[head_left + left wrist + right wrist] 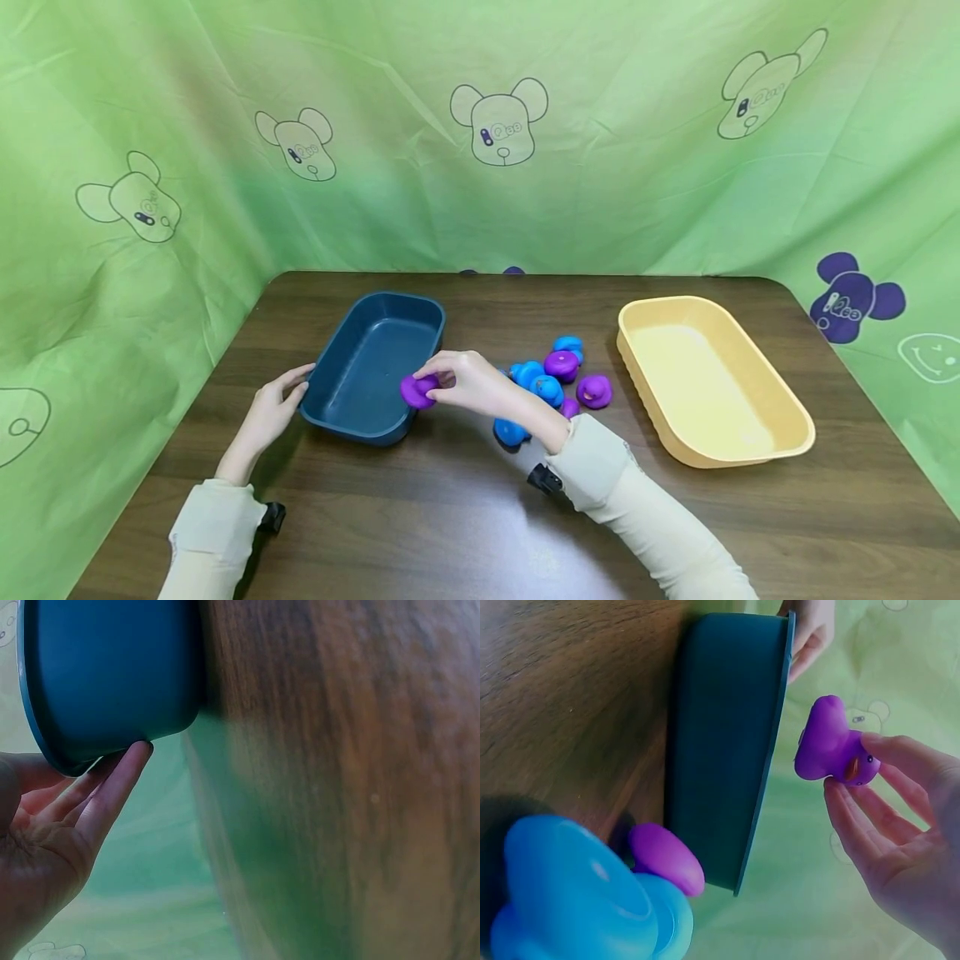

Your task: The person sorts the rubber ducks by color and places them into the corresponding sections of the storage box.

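Observation:
My right hand (pixel 468 382) pinches a purple rubber duck (pixel 826 742) by its head, thumb on one side and fingers on the other. In the head view the duck overlaps the right rim of the blue bin (pixel 367 367), and the right wrist view shows it above rim level. The bin's inside floor is bare. At the bin's left side my left hand (pixel 270 412) touches the outer wall just below the rim with extended fingers (pixel 112 787). Blue ducks (pixel 547 389) and purple ducks (pixel 595 391) lie grouped right of the bin, partly hidden by my right forearm.
A yellow bin (pixel 705 383) stands on the right of the brown wooden table (pixel 420 517). Behind the table hangs a green cloth (pixel 375 208) with printed mouse heads. Each wrist carries a small black camera, such as the left one (pixel 273 517).

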A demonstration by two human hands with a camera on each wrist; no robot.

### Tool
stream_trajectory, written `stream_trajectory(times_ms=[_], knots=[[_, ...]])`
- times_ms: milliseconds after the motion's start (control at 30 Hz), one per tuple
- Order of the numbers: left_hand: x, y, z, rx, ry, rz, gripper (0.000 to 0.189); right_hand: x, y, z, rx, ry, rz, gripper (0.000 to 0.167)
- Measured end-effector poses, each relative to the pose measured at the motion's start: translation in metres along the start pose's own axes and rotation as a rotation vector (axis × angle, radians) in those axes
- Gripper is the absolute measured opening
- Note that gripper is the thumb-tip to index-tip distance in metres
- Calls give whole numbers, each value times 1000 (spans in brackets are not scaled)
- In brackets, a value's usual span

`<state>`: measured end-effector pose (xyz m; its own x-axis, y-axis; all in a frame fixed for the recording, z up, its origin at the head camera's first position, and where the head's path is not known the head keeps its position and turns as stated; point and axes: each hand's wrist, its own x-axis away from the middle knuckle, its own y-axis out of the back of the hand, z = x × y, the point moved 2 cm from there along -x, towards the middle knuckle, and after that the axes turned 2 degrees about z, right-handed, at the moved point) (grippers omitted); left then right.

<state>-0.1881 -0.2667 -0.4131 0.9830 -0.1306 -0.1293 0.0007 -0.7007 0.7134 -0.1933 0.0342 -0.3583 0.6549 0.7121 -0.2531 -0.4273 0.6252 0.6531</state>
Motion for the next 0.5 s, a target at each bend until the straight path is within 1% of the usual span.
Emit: stream_trajectory(times_ms=[167, 500], knots=[[0, 0, 0, 4, 9, 2, 32, -8, -5, 1, -2, 11, -8, 24], [1, 0, 1, 16, 25, 25, 33, -21, -15, 4, 13, -16, 2, 24]])
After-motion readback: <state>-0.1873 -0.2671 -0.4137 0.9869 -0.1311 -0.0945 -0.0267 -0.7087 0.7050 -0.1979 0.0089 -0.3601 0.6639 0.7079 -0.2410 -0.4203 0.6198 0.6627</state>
